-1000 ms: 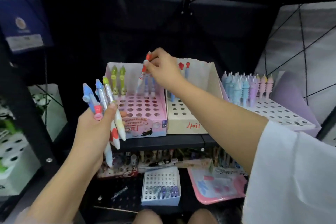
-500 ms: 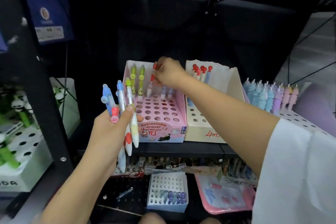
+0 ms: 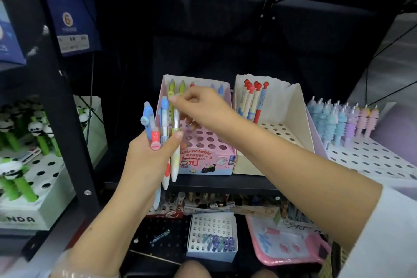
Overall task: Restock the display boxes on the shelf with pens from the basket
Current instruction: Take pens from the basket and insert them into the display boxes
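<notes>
Pens [image 3: 163, 128] stand bunched in our left hand [image 3: 149, 160], fingers curled round them, before the pink display box [image 3: 207, 160] on the shelf [image 3: 225, 184]; our right hand [image 3: 200, 108] pinches the yellow-green pen [image 3: 175, 119] top.

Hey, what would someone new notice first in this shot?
Probably the left hand at centre, gripping a fan of pastel pens, while the right hand pinches the top of the green one. Just behind, the pink display box on the shelf shows mostly empty holes.
</notes>
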`<act>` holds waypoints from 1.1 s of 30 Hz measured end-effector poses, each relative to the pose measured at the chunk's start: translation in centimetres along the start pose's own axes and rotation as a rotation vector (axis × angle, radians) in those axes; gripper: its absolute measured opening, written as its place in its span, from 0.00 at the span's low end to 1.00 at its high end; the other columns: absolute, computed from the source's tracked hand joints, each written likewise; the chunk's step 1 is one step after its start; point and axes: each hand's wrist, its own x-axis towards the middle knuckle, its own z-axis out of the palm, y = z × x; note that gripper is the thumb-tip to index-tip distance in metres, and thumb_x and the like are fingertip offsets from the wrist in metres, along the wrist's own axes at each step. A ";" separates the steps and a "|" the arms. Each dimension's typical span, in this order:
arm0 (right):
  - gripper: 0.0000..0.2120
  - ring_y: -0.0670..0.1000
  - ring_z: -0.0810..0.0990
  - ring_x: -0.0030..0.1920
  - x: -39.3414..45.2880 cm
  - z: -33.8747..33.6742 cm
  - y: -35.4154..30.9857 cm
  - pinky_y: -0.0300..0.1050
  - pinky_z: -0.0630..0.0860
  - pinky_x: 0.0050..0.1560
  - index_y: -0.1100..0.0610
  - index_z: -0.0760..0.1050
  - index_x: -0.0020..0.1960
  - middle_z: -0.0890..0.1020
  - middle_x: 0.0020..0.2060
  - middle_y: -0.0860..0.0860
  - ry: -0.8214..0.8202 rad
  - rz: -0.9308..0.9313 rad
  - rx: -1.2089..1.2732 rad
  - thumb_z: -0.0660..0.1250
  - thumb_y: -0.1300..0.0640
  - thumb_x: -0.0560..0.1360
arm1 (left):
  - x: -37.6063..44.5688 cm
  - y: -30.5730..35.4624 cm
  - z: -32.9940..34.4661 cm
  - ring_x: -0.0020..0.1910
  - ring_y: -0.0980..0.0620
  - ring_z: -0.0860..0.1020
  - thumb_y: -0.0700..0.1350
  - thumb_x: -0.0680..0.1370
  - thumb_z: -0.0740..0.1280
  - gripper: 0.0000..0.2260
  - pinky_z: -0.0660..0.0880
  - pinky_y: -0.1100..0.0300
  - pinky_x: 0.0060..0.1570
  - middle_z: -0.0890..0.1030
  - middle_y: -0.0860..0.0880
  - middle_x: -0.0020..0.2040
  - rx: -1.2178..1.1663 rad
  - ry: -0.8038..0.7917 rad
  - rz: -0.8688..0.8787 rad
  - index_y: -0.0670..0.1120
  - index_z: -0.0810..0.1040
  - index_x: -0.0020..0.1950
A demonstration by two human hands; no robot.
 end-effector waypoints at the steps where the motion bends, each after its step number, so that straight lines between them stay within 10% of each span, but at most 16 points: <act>1: 0.11 0.44 0.75 0.27 -0.3 0.0 0.0 0.37 0.76 0.31 0.58 0.74 0.41 0.77 0.30 0.51 -0.047 0.034 0.071 0.66 0.51 0.76 | -0.1 0.0 0.1 0.27 0.49 0.78 0.51 0.75 0.67 0.11 0.75 0.66 0.33 0.77 0.43 0.24 0.000 0.008 0.002 0.47 0.78 0.36; 9: 0.10 0.45 0.75 0.36 -1.2 -0.8 0.3 0.32 0.77 0.38 0.59 0.76 0.45 0.76 0.38 0.53 -0.175 0.062 0.431 0.58 0.58 0.80 | -0.1 0.4 -0.3 0.36 0.47 0.81 0.52 0.75 0.67 0.09 0.75 0.63 0.37 0.81 0.36 0.38 -0.018 0.017 -0.004 0.49 0.80 0.39; 13: 0.10 0.47 0.79 0.36 -1.1 -0.8 -0.1 0.37 0.81 0.43 0.62 0.75 0.47 0.79 0.38 0.55 -0.079 0.068 0.347 0.66 0.55 0.76 | 0.0 0.7 -0.3 0.26 0.59 0.76 0.49 0.76 0.67 0.13 0.72 0.72 0.28 0.76 0.45 0.25 0.029 0.023 0.044 0.47 0.77 0.33; 18: 0.04 0.47 0.81 0.35 1.0 -2.6 -1.5 0.39 0.81 0.42 0.61 0.76 0.45 0.80 0.35 0.53 0.227 -0.073 0.391 0.66 0.60 0.76 | 0.6 0.0 -1.3 0.26 0.61 0.76 0.50 0.77 0.65 0.09 0.73 0.58 0.40 0.81 0.56 0.28 -0.019 0.112 -0.020 0.49 0.77 0.38; 33: 0.09 0.54 0.79 0.39 4.1 2.2 -0.2 0.45 0.73 0.39 0.57 0.70 0.41 0.79 0.36 0.53 0.154 -0.095 -0.329 0.67 0.56 0.75 | 0.5 -1.1 -1.7 0.24 0.61 0.72 0.48 0.78 0.63 0.09 0.71 0.64 0.31 0.76 0.55 0.26 -0.019 0.130 0.009 0.48 0.75 0.39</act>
